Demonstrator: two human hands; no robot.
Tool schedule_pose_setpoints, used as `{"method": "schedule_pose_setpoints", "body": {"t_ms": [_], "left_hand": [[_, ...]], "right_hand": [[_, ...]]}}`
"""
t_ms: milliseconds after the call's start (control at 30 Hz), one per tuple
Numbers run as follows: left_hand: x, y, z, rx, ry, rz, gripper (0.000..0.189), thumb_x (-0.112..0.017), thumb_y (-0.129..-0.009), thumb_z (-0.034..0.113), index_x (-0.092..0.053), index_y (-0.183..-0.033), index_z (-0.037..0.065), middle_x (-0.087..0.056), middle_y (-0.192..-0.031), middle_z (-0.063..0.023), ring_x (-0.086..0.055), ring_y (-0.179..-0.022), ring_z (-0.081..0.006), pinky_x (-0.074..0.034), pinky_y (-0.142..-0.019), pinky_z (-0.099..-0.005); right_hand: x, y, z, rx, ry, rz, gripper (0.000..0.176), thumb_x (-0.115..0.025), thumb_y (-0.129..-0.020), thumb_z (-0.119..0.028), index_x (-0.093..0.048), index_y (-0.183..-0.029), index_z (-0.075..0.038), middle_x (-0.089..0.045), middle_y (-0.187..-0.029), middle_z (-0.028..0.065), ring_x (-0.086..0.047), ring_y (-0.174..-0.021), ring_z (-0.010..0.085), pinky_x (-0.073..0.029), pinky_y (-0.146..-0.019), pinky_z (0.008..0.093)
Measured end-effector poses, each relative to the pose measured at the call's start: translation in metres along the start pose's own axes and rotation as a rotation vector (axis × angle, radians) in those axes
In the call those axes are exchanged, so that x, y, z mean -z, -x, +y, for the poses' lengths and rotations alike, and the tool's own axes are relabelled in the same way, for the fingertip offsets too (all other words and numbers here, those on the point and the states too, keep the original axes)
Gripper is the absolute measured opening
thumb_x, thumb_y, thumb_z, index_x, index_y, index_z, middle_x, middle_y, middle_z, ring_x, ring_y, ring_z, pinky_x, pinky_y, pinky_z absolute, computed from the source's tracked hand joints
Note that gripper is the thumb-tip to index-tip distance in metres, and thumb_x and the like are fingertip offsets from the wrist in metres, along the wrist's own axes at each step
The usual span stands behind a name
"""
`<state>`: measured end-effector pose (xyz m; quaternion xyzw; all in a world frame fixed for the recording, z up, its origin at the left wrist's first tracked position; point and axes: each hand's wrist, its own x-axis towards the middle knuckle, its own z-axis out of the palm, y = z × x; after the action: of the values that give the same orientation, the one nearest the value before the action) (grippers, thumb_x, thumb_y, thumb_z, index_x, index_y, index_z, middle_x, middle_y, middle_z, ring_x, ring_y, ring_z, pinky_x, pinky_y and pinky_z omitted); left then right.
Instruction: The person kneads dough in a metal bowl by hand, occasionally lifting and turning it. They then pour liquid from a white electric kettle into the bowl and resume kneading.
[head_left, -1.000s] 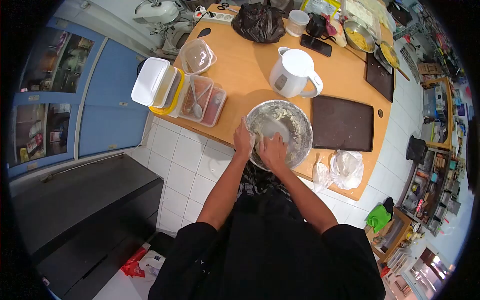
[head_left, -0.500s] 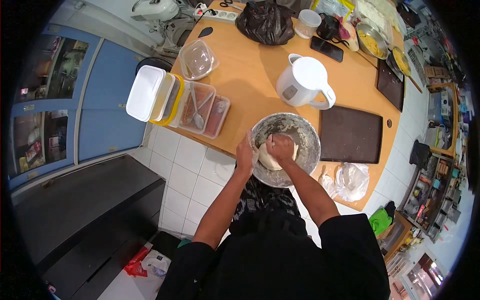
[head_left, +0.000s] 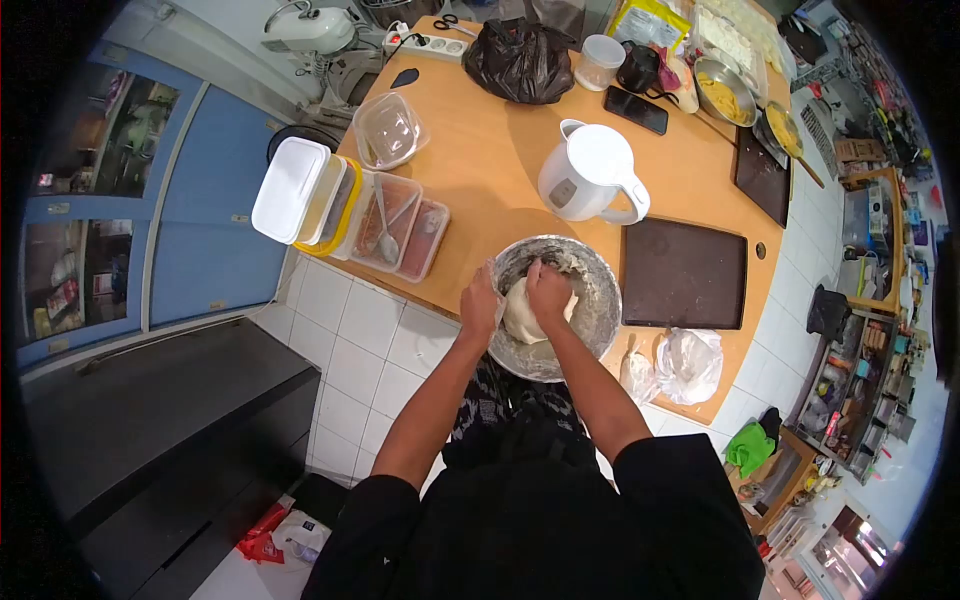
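A metal mixing bowl [head_left: 612,300] with floury smears on its inside wall sits at the table's near edge, close to my body. A pale lump of dough [head_left: 522,318] lies in its left half. My left hand [head_left: 480,303] grips the bowl's left rim, with something whitish, perhaps flour, on the fingers. Inside the bowl, my right hand [head_left: 548,292] is closed and pressed against the top of the dough; its fingertips are partly hidden.
Right of the bowl lies a dark baking tray [head_left: 685,275], with white plastic bags [head_left: 688,365] below it. A white electric kettle [head_left: 590,175] stands behind. Plastic containers [head_left: 385,225] line the left edge; a black bag [head_left: 520,62] and phone [head_left: 636,110] lie farther back.
My right hand has shifted slightly left and turned on the dough. The dough looks pushed toward the bowl's left wall. My left hand keeps its place on the rim; the whole view has moved slightly.
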<state>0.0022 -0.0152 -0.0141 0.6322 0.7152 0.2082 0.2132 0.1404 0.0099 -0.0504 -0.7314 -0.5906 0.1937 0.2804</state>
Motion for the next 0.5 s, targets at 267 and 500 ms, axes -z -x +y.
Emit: {"method": "schedule_pose_setpoints", "body": {"t_ms": [267, 500], "left_hand": [[0.004, -0.003, 0.004, 0.075, 0.180, -0.070, 0.041, -0.039, -0.099, 0.029, -0.056, -0.121, -0.001, -0.064, -0.108, -0.0228, -0.061, -0.099, -0.0385, -0.046, -0.087, -0.0417], [0.027, 0.001, 0.020, 0.504, 0.657, -0.201, 0.051, -0.032, -0.102, 0.038, -0.061, -0.115, -0.002, -0.064, -0.109, -0.0226, -0.061, -0.102, -0.0373, -0.044, -0.089, -0.0404]], "right_hand": [[0.027, 0.061, 0.015, 0.172, -0.162, -0.247, 0.022, -0.052, -0.093, -0.019, -0.056, -0.100, 0.001, -0.056, -0.089, 0.0221, -0.056, -0.082, 0.0432, -0.044, -0.075, 0.0504], [0.089, 0.094, -0.004, 0.189, -0.068, -0.509, 0.041, -0.050, -0.094, -0.017, -0.047, -0.129, 0.004, -0.049, -0.128, 0.0304, -0.048, -0.119, 0.0435, -0.039, -0.101, 0.0445]]}}
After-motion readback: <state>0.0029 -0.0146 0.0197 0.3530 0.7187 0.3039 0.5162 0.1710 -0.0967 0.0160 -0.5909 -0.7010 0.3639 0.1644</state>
